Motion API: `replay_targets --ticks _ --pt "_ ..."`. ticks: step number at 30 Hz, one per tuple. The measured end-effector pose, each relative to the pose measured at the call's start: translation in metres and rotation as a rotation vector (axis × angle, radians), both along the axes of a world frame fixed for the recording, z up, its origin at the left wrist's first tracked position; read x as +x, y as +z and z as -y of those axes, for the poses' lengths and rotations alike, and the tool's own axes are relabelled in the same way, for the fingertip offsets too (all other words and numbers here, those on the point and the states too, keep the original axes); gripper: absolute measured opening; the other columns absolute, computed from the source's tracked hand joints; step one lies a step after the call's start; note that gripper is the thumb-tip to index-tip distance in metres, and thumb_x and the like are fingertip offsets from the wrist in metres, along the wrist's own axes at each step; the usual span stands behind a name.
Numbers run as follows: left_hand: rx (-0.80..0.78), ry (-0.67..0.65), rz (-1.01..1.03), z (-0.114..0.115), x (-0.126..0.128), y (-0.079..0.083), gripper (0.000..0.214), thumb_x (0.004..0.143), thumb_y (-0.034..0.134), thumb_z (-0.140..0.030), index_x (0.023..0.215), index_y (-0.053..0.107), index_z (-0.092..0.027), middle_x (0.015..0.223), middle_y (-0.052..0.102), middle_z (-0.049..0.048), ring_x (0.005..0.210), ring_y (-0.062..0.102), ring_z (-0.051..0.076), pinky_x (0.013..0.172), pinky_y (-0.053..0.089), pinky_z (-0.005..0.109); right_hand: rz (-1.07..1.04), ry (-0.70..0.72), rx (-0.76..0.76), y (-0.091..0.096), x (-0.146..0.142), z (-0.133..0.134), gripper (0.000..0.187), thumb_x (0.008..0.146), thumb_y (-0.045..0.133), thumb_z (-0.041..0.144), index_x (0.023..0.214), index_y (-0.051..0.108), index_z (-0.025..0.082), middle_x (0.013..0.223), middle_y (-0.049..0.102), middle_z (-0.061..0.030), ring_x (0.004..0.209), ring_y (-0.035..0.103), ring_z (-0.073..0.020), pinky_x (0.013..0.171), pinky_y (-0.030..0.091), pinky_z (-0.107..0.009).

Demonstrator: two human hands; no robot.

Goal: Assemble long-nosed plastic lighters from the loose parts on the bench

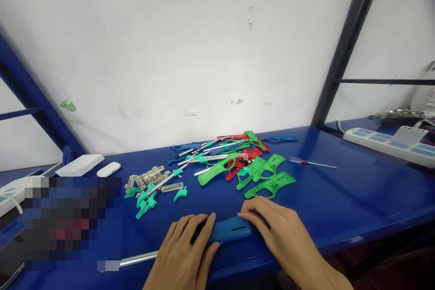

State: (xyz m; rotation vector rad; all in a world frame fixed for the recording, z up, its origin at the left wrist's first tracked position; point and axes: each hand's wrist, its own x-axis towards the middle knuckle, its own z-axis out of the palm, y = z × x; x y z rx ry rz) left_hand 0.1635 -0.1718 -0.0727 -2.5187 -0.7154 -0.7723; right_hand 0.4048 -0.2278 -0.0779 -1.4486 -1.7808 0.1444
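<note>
A blue plastic pistol-style handle (231,230) with a dark slot lies low over the front of the table. My left hand (188,247) is closed around its left part, fingers over the top and thumb along the near side. From beneath this hand a silvery metal rod (137,259) runs out to the left. My right hand (272,226) pinches the handle's right end between thumb and fingers. Just beyond lie green handle halves (270,186), with their hollow inner sides showing. Farther left are turquoise trigger-like pieces (146,204) and clear plastic cases (172,187).
A screwdriver (312,163) lies right of the pile of red, blue and green handle parts (234,149). White power strips (390,147) sit at both sides. A white earbud case (108,169) and a white box (79,165) lie left. A wall (190,54) stands behind.
</note>
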Motion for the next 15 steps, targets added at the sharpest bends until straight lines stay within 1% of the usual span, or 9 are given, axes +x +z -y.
replay_targets --ticks 4,8,15 --pt "-0.008 -0.002 -0.003 0.0022 0.0004 -0.0003 0.039 0.114 0.034 -0.031 0.138 0.062 -0.019 0.117 0.080 0.0065 0.101 0.078 0.024 0.082 0.066 0.039 0.012 0.034 0.003 -0.0031 0.0033 0.0042 0.018 0.112 0.049 0.028 0.099 0.062 0.028 0.091 0.071 0.0039 0.077 0.072 -0.0145 0.075 0.052 -0.026" --pt "-0.018 0.002 0.009 0.0037 -0.0008 -0.0012 0.039 0.114 0.034 -0.032 0.137 0.063 -0.019 0.117 0.080 0.0067 0.100 0.078 0.025 0.081 0.066 0.040 0.037 0.058 0.024 -0.0020 0.0063 0.0074 0.023 0.113 0.045 0.031 0.099 0.062 0.026 0.092 0.072 0.0023 0.077 0.073 -0.0145 0.075 0.053 -0.025" --pt "-0.033 -0.006 0.014 0.0030 0.0005 0.0011 0.039 0.114 0.034 -0.031 0.136 0.063 -0.019 0.117 0.080 0.0068 0.101 0.078 0.025 0.083 0.066 0.040 0.089 0.077 0.092 0.0005 0.0069 0.0086 0.027 0.114 0.040 0.027 0.101 0.063 0.024 0.093 0.074 0.0003 0.079 0.074 -0.0134 0.075 0.055 -0.023"
